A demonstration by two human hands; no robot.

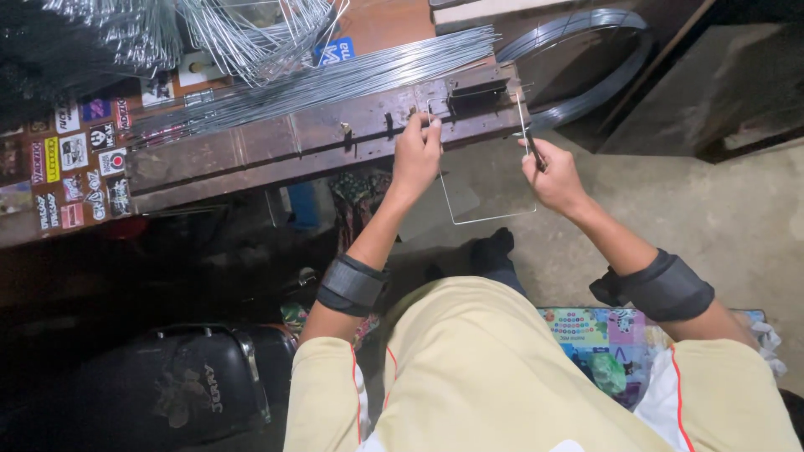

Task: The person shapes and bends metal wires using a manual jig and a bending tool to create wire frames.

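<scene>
My left hand (pixel 417 149) grips the upper left part of a thin wire bent into a rectangular frame (pixel 490 219), right against the brown metal bending jig (pixel 318 138) on the bench edge. My right hand (pixel 550 172) is closed on a dark-handled lever (pixel 528 134) at the jig's right end, next to the frame's right side. The frame hangs down between both hands, its lower bar below them. Black bands wrap both forearms.
A bundle of straight wires (pixel 335 79) lies along the bench behind the jig. Bent wire frames (pixel 251 33) pile at the back. A wire coil (pixel 586 59) leans at the right. A sticker-covered board (pixel 75 159) is at the left, a black case (pixel 184 385) below it.
</scene>
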